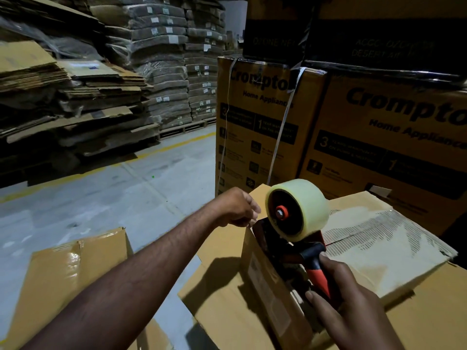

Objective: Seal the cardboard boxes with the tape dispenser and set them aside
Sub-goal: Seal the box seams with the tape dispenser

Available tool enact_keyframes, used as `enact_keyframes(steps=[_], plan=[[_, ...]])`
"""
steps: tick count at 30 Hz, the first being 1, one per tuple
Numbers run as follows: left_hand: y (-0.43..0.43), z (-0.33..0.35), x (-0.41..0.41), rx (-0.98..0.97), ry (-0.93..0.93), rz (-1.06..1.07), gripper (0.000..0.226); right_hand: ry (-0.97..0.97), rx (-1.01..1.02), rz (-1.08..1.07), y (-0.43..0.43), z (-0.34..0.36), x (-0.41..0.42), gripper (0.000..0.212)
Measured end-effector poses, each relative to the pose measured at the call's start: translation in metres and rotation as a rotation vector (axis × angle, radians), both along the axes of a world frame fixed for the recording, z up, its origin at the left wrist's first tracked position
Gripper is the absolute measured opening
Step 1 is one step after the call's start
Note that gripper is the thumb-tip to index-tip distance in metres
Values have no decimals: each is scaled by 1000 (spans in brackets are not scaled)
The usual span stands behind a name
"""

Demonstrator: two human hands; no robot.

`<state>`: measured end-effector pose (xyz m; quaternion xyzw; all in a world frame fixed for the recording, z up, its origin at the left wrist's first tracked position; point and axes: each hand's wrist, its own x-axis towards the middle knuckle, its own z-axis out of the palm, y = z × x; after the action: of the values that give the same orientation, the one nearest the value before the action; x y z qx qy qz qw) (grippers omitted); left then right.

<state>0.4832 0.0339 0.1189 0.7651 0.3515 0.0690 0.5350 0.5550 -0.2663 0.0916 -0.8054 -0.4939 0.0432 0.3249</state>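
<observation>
My right hand [351, 299] grips the red and black handle of a tape dispenser [298, 223] carrying a pale clear tape roll. The dispenser's front sits against the near left edge of a cardboard box [379, 243] with a worn whitish top. My left hand [237, 208] reaches over to that same edge, fingers curled and pinching at the corner by the dispenser's mouth; what they pinch is too small to tell. A larger brown box [227, 286] lies below it. Another taped brown box [65, 279] stands on the floor at lower left.
Tall printed yellow appliance cartons [265, 117] stack directly behind the box, with loose white strapping hanging down. Piles of flattened cardboard [63, 97] and wrapped bundles on pallets [177, 72] line the left and back. Grey concrete floor [126, 193] with yellow lines lies between.
</observation>
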Motion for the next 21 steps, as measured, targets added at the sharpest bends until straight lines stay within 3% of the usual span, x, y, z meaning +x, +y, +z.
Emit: enact_keyframes(steps=[6,14,21], plan=[[5,-12,-7,-120,-84,91,26,-1,-11,-1,6,1,1,94],[12,-26,-12,-240,-138,146,15,59,13,6,7,6,-7,83],[7,-41,-11,-216,-154,169,16,5,-40,-22,4,11,-16,89]])
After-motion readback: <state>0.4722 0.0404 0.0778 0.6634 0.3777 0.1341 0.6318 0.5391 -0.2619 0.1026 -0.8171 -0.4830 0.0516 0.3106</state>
